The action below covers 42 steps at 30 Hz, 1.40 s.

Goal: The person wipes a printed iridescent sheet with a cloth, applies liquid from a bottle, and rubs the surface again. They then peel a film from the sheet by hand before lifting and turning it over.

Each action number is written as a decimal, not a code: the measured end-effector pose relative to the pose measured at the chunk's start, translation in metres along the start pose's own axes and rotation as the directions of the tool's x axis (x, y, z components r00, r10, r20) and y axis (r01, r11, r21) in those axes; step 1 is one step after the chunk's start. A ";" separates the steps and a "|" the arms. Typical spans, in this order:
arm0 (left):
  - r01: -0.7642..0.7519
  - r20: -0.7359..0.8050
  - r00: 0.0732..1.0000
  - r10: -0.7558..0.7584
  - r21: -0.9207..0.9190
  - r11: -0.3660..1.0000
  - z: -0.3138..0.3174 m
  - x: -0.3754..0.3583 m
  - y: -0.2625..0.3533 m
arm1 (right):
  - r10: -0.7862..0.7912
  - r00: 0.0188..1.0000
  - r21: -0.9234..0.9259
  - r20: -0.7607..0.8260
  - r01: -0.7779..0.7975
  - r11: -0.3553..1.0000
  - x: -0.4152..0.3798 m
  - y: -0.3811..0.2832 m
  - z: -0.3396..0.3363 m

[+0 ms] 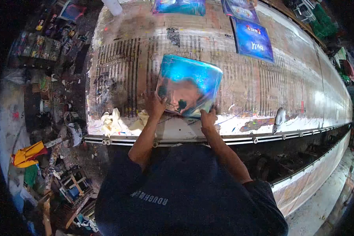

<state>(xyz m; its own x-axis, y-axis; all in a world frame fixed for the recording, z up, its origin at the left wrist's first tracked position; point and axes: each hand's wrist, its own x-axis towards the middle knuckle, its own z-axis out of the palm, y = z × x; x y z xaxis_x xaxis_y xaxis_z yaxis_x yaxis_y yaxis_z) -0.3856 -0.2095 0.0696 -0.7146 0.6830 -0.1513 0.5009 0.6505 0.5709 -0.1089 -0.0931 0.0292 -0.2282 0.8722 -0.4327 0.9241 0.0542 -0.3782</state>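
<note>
A shiny, mirror-like stack of blue and teal sheets (pixel 190 84) lies slightly turned on the long stained table, in front of my body. At its lower left edge my left hand (pixel 155 106) grips the side, fingers partly hidden by the sheets' edge. My right hand (pixel 209 118) holds the lower right corner, its thumb on top. Light and a brownish reflection show on the glossy surface.
The table (pixel 279 82) has a railed front edge. Blue printed sheets (pixel 253 41) lie at the back right, another glossy stack (pixel 179 7) at the back. Crumpled pale cloth (pixel 111 122) lies front left, a grey oval object (pixel 279 117) front right. Clutter fills the floor at left.
</note>
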 end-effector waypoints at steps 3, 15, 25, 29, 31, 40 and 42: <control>-0.085 0.028 0.996 0.083 0.068 0.994 0.000 -0.001 0.009 | 0.510 0.856 0.458 0.080 -0.486 0.744 -0.023 -0.060 -0.050; -0.639 0.175 0.768 0.616 0.137 0.757 -0.005 -0.053 0.072 | 0.095 0.918 0.844 0.384 -0.391 0.367 -0.024 -0.069 -0.092; -0.828 0.110 0.558 0.823 0.141 0.543 -0.174 0.028 0.195 | -0.531 0.846 0.951 -0.042 -0.130 -0.282 -0.061 -0.137 -0.242; -0.812 0.132 0.570 0.811 -0.057 0.581 -0.254 0.015 0.284 | -0.266 0.901 0.869 -0.342 0.411 0.276 -0.045 -0.095 -0.229; -0.781 0.155 0.605 0.781 -0.071 0.620 -0.259 0.001 0.306 | -0.121 0.954 0.959 -0.274 0.280 0.035 -0.037 -0.077 -0.210; 0.331 0.528 0.849 0.009 -0.546 0.769 -0.025 0.047 0.133 | -0.158 0.987 0.951 0.009 0.040 0.306 -0.001 0.024 -0.192; 0.471 0.559 0.792 -0.244 -0.307 0.827 0.017 0.026 0.130 | -0.105 0.991 0.918 -0.078 0.113 0.379 0.024 0.062 -0.132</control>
<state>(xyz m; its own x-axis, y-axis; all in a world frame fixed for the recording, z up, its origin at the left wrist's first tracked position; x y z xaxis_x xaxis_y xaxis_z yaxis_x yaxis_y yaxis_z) -0.3306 -0.1018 0.1268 -0.4154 0.5679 -0.7105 -0.0723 0.7580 0.6482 -0.0166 -0.0045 0.1036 -0.2991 0.8971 -0.3252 0.0435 -0.3276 -0.9438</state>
